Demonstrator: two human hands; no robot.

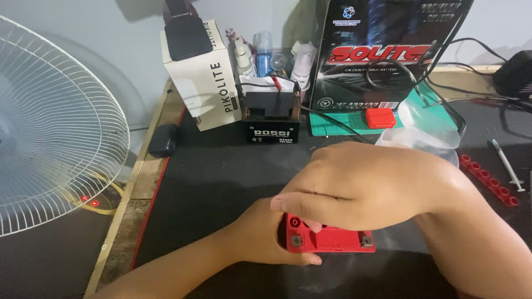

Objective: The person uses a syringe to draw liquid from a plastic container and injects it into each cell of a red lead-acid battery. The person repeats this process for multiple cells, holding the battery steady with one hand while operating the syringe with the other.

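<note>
Dark matting covers the workbench (221, 182), where a red battery (332, 239) sits. Left hand (260, 235) grips its left end; right hand (360, 185) lies curled over its top, hiding most of it. Beyond it stand a small black battery (273, 130), a white carton (208, 83) and a glossy black box (377, 50). Right of the red battery lies a red cap strip (490, 180).

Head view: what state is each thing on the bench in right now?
Small red rectangular battery: flat on the black mat, top up, gripped by both hands.
Left hand: clasps the battery's left end.
Right hand: lies over its top, fingers down.
Small black battery: upright, red lead on top.
Red cap strip: lying loose on the mat.
Syringe: lying flat.
White fan: whether spinning, cannot tell.
</note>
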